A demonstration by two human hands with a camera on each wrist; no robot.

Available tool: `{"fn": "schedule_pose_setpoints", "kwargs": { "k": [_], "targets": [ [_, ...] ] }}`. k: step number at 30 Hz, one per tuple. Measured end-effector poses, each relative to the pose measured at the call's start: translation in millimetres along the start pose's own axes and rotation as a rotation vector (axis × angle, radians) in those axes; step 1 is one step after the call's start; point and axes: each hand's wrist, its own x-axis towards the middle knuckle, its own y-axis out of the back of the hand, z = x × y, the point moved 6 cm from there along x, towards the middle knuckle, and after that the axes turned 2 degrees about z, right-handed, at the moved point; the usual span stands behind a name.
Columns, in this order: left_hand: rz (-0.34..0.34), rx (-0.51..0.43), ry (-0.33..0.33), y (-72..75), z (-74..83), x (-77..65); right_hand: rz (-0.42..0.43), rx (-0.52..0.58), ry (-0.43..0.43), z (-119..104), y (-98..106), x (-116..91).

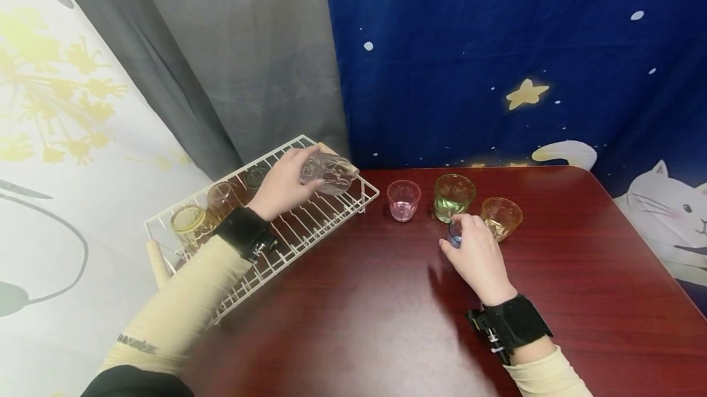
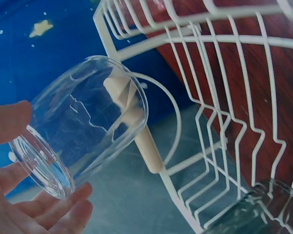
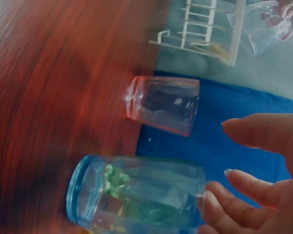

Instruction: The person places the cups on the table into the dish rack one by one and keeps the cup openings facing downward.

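My left hand point(image 1: 284, 183) grips a clear glass point(image 1: 334, 175) near its base, above the right end of a white wire dish rack point(image 1: 298, 254). In the left wrist view the glass is tilted, its thick base between thumb and fingers and its mouth facing the rack. On the table, my right hand point(image 1: 476, 259) is at a small blue glass point(image 3: 136, 195). The right wrist view has that glass upright, fingertips right at its rim, with the thumb point(image 3: 259, 129) spread away from it. Nearby stand a pink glass point(image 1: 404, 200), a green glass point(image 1: 453, 197) and a yellow glass point(image 1: 502, 216).
Toward the left end of the rack are a yellowish glass point(image 1: 190, 225), a brownish glass point(image 1: 222, 197) and a dark greenish glass point(image 2: 263, 209). Behind the dark red table point(image 1: 359, 323) hang a grey curtain point(image 1: 248, 47) and a blue star-patterned curtain point(image 1: 442, 65).
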Motion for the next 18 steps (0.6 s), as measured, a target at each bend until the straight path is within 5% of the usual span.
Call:
{"fn": "schedule_pose_setpoints", "kwargs": {
  "k": [18],
  "targets": [
    [-0.011, 0.056, 0.199, -7.8, -47.3, 22.5, -0.018, -0.137, -0.008, 12.5, -16.1, -1.4]
  ]
}}
